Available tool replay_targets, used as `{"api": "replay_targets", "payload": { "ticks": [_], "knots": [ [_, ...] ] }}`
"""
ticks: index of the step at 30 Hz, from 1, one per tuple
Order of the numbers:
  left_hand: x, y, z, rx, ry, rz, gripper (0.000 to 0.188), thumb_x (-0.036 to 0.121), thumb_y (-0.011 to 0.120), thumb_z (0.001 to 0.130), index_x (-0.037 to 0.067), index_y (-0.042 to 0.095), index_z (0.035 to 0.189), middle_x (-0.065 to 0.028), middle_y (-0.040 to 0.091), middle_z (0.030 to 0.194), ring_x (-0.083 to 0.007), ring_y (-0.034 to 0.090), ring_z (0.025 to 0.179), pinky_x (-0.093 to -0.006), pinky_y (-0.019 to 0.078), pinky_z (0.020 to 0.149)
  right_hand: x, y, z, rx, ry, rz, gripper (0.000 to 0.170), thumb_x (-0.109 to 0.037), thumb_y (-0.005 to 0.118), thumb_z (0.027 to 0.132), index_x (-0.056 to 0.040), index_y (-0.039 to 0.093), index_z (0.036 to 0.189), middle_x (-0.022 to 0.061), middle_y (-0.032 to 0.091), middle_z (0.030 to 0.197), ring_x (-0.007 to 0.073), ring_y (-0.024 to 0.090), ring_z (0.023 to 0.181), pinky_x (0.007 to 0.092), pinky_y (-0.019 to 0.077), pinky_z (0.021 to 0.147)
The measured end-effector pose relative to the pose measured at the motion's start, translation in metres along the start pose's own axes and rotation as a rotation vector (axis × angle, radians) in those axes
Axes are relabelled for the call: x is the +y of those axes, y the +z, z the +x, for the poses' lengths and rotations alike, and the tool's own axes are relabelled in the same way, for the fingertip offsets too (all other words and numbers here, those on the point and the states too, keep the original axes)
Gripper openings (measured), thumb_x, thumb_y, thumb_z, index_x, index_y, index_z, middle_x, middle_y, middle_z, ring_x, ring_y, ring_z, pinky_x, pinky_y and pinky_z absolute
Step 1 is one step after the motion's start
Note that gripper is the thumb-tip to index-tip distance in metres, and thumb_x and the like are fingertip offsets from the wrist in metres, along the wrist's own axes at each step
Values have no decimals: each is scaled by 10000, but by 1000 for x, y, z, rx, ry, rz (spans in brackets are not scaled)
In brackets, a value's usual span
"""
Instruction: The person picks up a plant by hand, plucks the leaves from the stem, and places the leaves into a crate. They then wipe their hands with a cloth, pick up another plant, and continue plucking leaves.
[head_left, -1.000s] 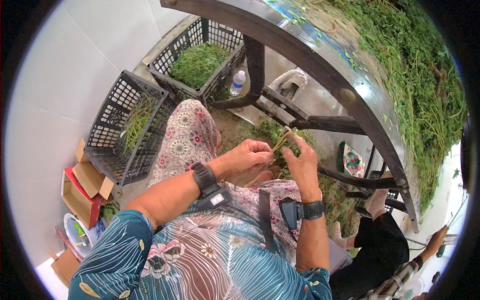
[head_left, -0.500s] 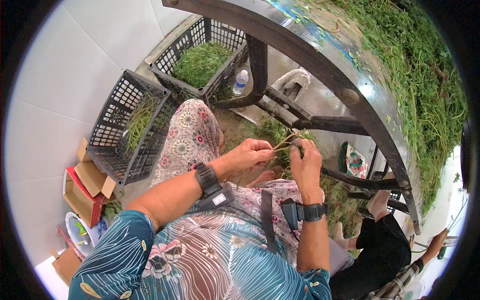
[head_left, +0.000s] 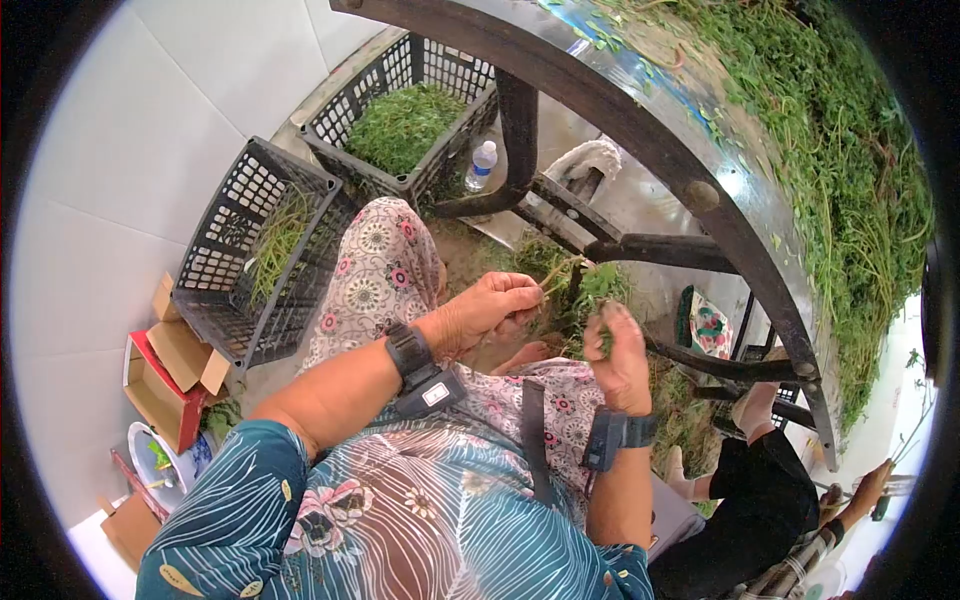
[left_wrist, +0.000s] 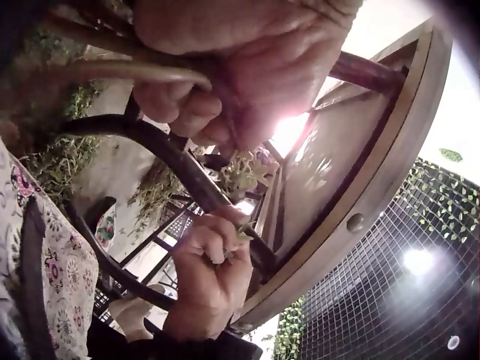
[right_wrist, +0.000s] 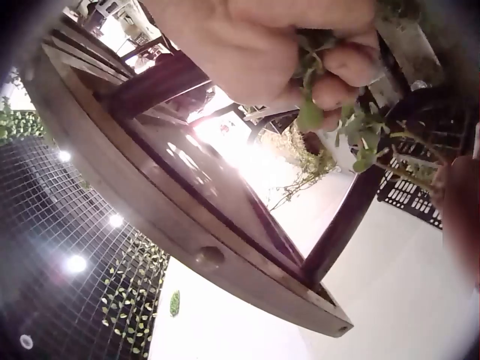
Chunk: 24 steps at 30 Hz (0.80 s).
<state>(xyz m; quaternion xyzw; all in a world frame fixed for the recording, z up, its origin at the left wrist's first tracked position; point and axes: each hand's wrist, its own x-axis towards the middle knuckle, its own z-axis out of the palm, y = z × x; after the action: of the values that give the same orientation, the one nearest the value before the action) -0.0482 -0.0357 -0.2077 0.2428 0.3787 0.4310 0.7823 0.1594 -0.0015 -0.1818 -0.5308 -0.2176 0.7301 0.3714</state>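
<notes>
Pinching stems near the table — left hand; right hand curls closed round leaves. Likely light, bendy, bruisable — hold by stems.

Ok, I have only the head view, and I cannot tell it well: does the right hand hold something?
Observer: Yes. In the right wrist view, the right hand holds small green leaves in its curled fingers.
Operator: Thank you. And how does the table look from below, please?
Observer: Both wrist views show its underside: it is pale, with bright patches of light.
Operator: Good. Is there also something past the table's edge that I cannot see?
Observer: Yes, a dark wire grid appears there in both wrist views.
</notes>
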Motion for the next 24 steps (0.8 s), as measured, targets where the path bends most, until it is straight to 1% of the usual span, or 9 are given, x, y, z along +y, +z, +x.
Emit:
{"api": "replay_targets", "payload": {
  "ticks": [5, 8, 11, 14, 15, 18, 19, 23, 24],
  "knots": [
    [2, -1, -2, -89, -48, -19, 135, 188, 498, 878, 77, 518, 805, 42, 442, 639, -23, 362, 486, -165, 272, 404, 7, 27, -22, -207, -24, -449, 188, -165, 539, 853, -11, 530, 960, -16, 483, 678, 66, 427, 521, 192, 320, 438],
    [0, -4, -1, -119, -24, 28, 144, 219, 517, 874, 81, 545, 843, 49, 467, 674, -22, 389, 540, -165, 285, 429, 3, 33, -29, -52, -178, -403, 137, -186, 557, 859, -67, 517, 913, -10, 479, 651, 68, 416, 482, 186, 299, 398],
    [-6, -5, 1, -103, 46, 127, 148, 217, 531, 868, 73, 562, 854, 64, 475, 672, -14, 391, 536, -165, 290, 435, -10, 26, -30, 138, -392, -272, 134, -171, 560, 853, -60, 513, 911, -17, 469, 634, 53, 394, 466, 190, 286, 392],
    [-4, 1, 1, -108, 50, 212, 145, 211, 545, 860, 69, 574, 859, 80, 483, 666, -8, 396, 537, -164, 305, 452, -25, 24, -32, 222, -557, -290, 123, -157, 578, 840, -65, 516, 893, -25, 453, 617, 32, 350, 450, 188, 242, 382],
    [0, 3, -2, -107, 26, 236, 141, 206, 547, 859, 68, 576, 857, 84, 485, 662, -6, 397, 538, -164, 310, 459, -29, 27, -34, 237, -589, -396, 119, -130, 608, 803, -45, 542, 854, -11, 490, 641, 71, 418, 495, 217, 329, 434],
    [3, 6, -4, -100, 32, 290, 136, 198, 546, 857, 67, 578, 845, 88, 479, 638, -6, 397, 523, -172, 315, 455, -27, 34, -29, 228, -974, -1079, 160, -165, 630, 771, -33, 581, 848, 60, 599, 720, 157, 548, 635, 289, 434, 593],
    [2, 6, -4, -96, 45, 305, 135, 196, 544, 857, 67, 579, 839, 88, 476, 628, -7, 396, 515, -175, 316, 449, -28, 46, -36, 264, -809, -1122, 197, -171, 633, 749, -8, 587, 851, 140, 623, 804, 263, 595, 760, 353, 443, 705],
    [2, 8, -6, -100, 53, 298, 147, 202, 537, 858, 63, 581, 844, 79, 466, 612, -11, 389, 497, -180, 311, 438, -22, 41, -20, 258, -856, -1330, 173, -161, 585, 779, -15, 593, 871, 186, 604, 862, 359, 573, 804, 396, 442, 706],
    [4, 8, -8, -99, 36, 289, 149, 202, 535, 858, 62, 581, 846, 77, 465, 611, -13, 388, 494, -182, 310, 437, -22, 38, -18, 240, -862, -1362, 172, -156, 580, 782, -15, 591, 879, 187, 602, 864, 359, 572, 806, 397, 442, 704]
  ]
}}
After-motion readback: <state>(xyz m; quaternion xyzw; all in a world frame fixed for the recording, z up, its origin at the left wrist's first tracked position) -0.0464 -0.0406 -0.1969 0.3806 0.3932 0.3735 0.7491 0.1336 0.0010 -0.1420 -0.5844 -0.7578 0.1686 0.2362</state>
